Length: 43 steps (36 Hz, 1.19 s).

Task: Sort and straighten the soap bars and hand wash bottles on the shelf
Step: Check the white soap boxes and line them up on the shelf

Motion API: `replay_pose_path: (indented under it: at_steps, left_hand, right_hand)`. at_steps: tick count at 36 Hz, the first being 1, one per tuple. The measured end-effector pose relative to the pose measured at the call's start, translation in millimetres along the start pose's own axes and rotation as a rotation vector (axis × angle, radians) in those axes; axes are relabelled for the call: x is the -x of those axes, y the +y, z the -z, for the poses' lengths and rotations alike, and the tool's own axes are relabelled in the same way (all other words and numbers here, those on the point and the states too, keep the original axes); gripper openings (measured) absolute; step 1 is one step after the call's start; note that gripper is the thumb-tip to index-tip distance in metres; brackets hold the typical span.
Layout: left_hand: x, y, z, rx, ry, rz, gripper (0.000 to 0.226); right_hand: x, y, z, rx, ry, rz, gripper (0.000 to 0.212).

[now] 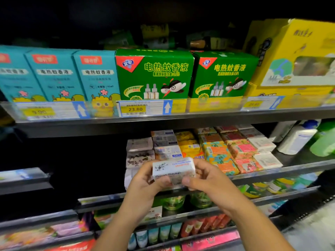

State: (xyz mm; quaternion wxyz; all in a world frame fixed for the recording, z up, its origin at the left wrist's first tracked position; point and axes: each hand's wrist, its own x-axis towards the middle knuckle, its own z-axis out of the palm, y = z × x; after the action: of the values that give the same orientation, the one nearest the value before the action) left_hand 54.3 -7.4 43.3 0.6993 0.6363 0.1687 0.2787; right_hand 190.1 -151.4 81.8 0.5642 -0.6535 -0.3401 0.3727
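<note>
— Presently, what is gripped?
— A white soap bar (173, 169) is clasped at both ends, the left hand (145, 180) and the right hand (204, 178) each curled round it, just in front of the shelf (290, 169).
— Progress?
— Judged partial. The soap rows (226, 151) behind are largely lined up, but this bar is not yet placed. The hand wash bottles (297, 138) at far right appear tilted.
— Legible writing?
— "Goat Soap" is read on the bar, "23.80" on a price tag (135, 109) above, and "电热蚊香液" on the green boxes (154, 73).
</note>
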Motion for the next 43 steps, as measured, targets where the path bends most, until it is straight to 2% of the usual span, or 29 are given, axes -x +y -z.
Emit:
replay_pose_path:
  at_steps: [3, 8, 12, 14, 16, 19, 21, 22, 24, 28, 33, 36, 38, 43]
  left_hand:
    - [1, 4, -5, 0.065, 0.006, 0.035, 0.045]
    - [3, 2, -10, 0.143, 0.017, 0.042, 0.054]
    - [4, -6, -4, 0.139, -0.149, 0.041, 0.072]
    - [1, -7, -1, -0.019, -0.24, -0.008, 0.066]
    - [-3, -6, -1, -0.258, -0.21, -0.115, 0.054]
    - [-9, -5, 2, -0.429, -0.093, -0.196, 0.046]
    - [-9, -5, 1, -0.346, -0.066, -0.131, 0.045]
    - [-8, -4, 0, -0.269, -0.057, -0.089, 0.044]
    - [-5, -1, -4, -0.139, -0.034, -0.043, 0.04]
    - [-4, 6, -10, -0.006, 0.05, -0.031, 0.038]
    - [-8, 16, -19, 0.007, 0.157, -0.098, 0.058]
    - [-5, 18, -26, -0.089, 0.069, -0.116, 0.071]
    - [-3, 18, -27, -0.121, 0.014, -0.12, 0.072]
    - [-6, 19, -9, -0.119, 0.07, -0.153, 0.067]
  right_hand:
    - [0, 1, -3, -0.024, 0.037, 0.037, 0.037]
    - [-1, 4, -5, -0.109, 0.117, 0.104, 0.051]
    - [2, 2, -4, -0.11, 0.244, 0.11, 0.031]
    - [2, 4, -1, -0.173, 0.247, 0.06, 0.018]
    - [3, 6, 3, -0.303, 0.186, 0.001, 0.009]
    - [6, 7, 8, -0.471, 0.036, -0.023, 0.043]
    - [7, 7, 13, -0.342, 0.002, 0.007, 0.062]
    - [6, 6, 15, -0.217, 0.005, 0.029, 0.064]
    - [4, 3, 17, -0.003, 0.056, 0.075, 0.054]
    - [2, 2, 15, 0.188, 0.119, 0.143, 0.039]
    - [0, 14, -3, 0.202, 0.091, 0.069, 0.055]
    - [-4, 24, -20, 0.117, 0.078, 0.044, 0.067]
    - [-6, 26, -27, 0.049, 0.078, 0.039, 0.072]
    - [-2, 24, -10, 0.152, 0.136, 0.092, 0.062]
